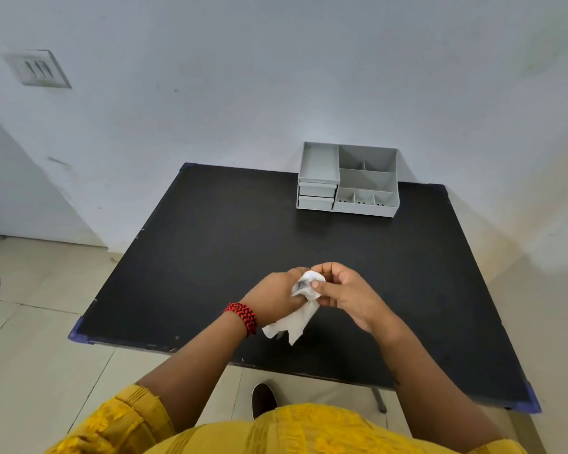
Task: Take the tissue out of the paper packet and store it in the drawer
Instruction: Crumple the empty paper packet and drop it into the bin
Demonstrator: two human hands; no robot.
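Note:
Above the near middle of the black table [210,244], my left hand [273,293] and my right hand [341,290] meet around a white paper packet [309,285]. Both hands grip it, the right thumb and fingers pinching its top. A white tissue [292,326] hangs down from the packet below my left hand. The grey desk organiser [348,180] stands at the table's far edge against the wall. Its two small drawers [316,196] sit on its left side, both closed.
The organiser has an open tray on top and several open compartments on the right. A wall rises right behind the table. Tiled floor lies to the left. My shoe [263,399] shows under the table's near edge.

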